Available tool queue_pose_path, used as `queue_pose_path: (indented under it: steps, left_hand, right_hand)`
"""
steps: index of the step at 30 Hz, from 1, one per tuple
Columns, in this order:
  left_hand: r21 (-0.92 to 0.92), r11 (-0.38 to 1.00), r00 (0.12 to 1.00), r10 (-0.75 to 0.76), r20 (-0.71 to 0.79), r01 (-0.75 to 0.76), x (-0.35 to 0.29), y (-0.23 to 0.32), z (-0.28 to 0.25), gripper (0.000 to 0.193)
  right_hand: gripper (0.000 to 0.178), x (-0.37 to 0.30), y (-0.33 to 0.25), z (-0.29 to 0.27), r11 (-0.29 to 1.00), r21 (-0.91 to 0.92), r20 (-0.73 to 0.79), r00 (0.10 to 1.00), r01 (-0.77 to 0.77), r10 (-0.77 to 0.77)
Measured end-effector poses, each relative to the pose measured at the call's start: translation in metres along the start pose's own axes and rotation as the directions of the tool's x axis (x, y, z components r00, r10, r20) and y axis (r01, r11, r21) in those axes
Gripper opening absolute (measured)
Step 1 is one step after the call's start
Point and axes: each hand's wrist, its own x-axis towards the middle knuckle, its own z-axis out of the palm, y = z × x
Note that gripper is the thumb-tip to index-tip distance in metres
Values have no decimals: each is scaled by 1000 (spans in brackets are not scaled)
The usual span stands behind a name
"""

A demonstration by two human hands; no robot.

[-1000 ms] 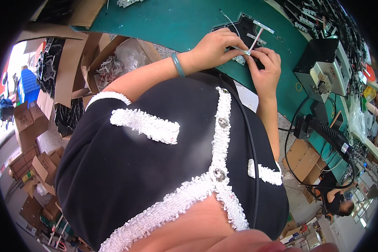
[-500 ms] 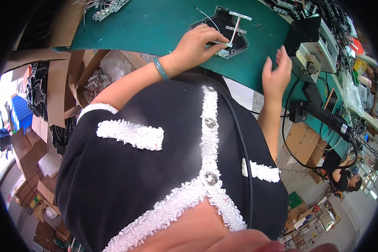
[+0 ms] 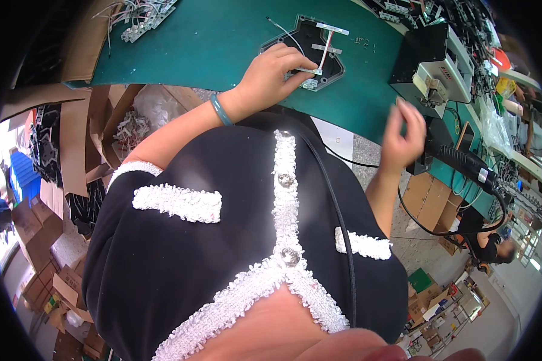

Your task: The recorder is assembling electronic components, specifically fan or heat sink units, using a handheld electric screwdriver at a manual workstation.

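My left hand (image 3: 276, 73) is closed in a pinch on the end of a small light strip (image 3: 318, 71) over a black many-sided housing (image 3: 305, 39) lying on the green bench. Thin red and white wires (image 3: 326, 51) run from the held strip past a middle strip (image 3: 326, 48) to another light strip (image 3: 332, 29) at the far side. My right hand (image 3: 404, 135) is raised off the bench's near edge, fingers loosely bent and a little blurred, with nothing visible in it. Close by on its right is a black power screwdriver (image 3: 464, 163) with a cable.
Loose screws (image 3: 361, 43) lie right of the housing. A black and silver screw feeder (image 3: 442, 72) stands on the bench's right side. Wired strips (image 3: 147, 21) are heaped at far left. Cardboard boxes (image 3: 75, 144) stand at left. Another person (image 3: 485, 240) is at far right.
My right hand has moved nearer to me, toward the screwdriver, and its fingers have bent. My left hand keeps its pinch on the strip. The whole view has shifted slightly.
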Motion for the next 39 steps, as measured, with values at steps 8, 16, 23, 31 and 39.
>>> queue_pose_path:
  steps: [8,16,23,31,39]
  left_hand:
    - [254,949,976,209,-67,-186,30,13,-14,18]
    - [-42,994,878,112,465,-104,138,1,59,22]
    - [213,977,739,-132,661,-16,144,5,70,11]
    - [79,940,866,270,421,-331,120,10,83,8]
    - [51,991,909,-133,394,123,120,-9,77,18]
  right_hand:
    - [36,-15,36,-85,907,337,-491,774,-254,400]
    - [64,31,53,-90,829,555,-153,971,-70,184]
    - [94,39,14,-80,104,995,-18,995,8,99]
    - [90,60,27,-59,73,997,-7,1000,6,7]
    - [98,88,-1,-48,69,996,-61,998,62,-23]
